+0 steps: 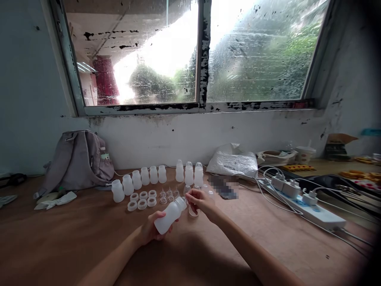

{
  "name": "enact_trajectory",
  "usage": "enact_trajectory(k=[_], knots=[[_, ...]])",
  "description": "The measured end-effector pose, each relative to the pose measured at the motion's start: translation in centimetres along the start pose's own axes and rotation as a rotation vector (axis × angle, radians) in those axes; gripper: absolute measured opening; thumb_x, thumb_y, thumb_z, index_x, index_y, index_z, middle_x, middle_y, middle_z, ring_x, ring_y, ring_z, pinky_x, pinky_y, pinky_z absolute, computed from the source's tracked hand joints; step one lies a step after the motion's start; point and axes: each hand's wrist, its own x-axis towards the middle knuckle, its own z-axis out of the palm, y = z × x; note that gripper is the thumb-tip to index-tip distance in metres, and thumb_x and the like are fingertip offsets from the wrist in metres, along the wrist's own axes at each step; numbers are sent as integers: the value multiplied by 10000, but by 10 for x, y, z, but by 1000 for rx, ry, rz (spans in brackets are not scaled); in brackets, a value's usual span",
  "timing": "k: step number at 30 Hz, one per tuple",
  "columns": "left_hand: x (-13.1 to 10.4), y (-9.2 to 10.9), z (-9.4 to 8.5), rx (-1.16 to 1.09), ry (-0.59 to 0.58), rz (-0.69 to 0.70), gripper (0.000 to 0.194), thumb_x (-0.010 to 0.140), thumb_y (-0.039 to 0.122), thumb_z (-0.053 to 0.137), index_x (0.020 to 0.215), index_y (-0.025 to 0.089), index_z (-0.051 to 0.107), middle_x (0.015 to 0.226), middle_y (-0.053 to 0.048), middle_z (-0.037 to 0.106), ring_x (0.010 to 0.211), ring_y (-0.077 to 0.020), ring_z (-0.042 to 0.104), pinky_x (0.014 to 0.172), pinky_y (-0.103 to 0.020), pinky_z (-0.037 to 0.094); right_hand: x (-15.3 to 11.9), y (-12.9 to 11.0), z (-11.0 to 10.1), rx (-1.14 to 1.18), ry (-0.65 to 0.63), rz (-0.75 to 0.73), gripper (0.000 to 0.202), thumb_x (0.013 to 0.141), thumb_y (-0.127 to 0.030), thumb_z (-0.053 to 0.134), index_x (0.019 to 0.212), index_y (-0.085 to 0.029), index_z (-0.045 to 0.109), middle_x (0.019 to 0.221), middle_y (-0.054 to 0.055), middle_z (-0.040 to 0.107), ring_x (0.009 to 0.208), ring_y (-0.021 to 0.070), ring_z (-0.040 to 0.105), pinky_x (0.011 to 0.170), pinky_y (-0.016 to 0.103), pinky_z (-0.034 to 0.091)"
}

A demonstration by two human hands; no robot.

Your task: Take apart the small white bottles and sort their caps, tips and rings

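Slanting between the hands in the head view, the white bottle (167, 219) is held over the brown bench (98, 242), short of the rings (142, 204) set toward its far edge, its long axis rising rightward from base to neck (180, 202). The left hand (153, 227) grasps its body; the right hand (204, 201) is nearer the neck, fingertips drawn together there, though whether they pinch a small clear part I cannot tell.
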Motion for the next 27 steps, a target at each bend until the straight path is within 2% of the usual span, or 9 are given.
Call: enact_trajectory(k=[4,7,9,12,15,19,21,24,27], knots=[[0,0,-1,-6,13,6,478,741,463,354,970,89,544,612,-31,517,326,-40,334,343,-202,105,1,-3,-4,-5,38,-55,284,687,-422,565,772,-155,520,547,-42,478,444,69,441,403,192,352],[2,-1,-2,-18,33,21,462,745,467,375,985,102,527,659,-38,534,345,-42,354,346,-194,132,4,-2,-9,-32,143,-129,276,698,-405,555,810,-153,537,572,-30,479,505,87,460,447,210,390],[4,-1,-2,-43,100,86,443,750,477,395,982,118,513,713,-43,542,384,-47,384,354,-185,173,5,0,-12,-120,210,-186,255,723,-391,527,816,-154,545,600,-16,494,511,92,458,452,220,392],[9,-1,-5,-80,212,169,459,757,518,386,917,106,513,716,-45,530,469,-70,436,378,-179,246,5,6,-8,-415,235,-304,188,752,-331,502,793,-159,565,665,16,542,563,111,479,505,240,398],[12,1,-7,-55,267,183,433,750,515,412,880,112,500,663,-28,508,518,-94,471,397,-180,293,1,18,5,-790,181,-424,122,760,-257,501,731,-172,583,695,32,573,665,142,495,611,272,393],[14,1,-5,181,388,290,379,711,463,515,929,155,487,751,-27,533,595,-115,507,418,-181,330,-6,28,25,-1105,138,-453,126,756,-267,523,671,-187,573,675,28,582,730,179,497,709,338,365],[14,0,-3,388,492,401,400,684,444,559,961,161,498,855,-51,554,683,-142,527,469,-196,375,-9,26,31,-1100,181,-477,134,766,-305,511,813,-193,568,742,38,585,759,188,504,730,351,365],[13,-1,-3,640,619,563,436,655,407,604,1010,177,500,991,-66,551,830,-180,533,604,-229,431,-9,18,35,-946,293,-496,363,790,-346,466,1112,-185,420,869,65,556,768,174,518,703,319,402],[12,-3,-4,745,636,583,441,668,412,588,1038,190,500,1002,-62,566,819,-179,551,630,-246,451,-5,10,34,-842,287,-441,310,802,-353,435,1074,-205,429,873,50,526,638,129,519,599,270,430]])
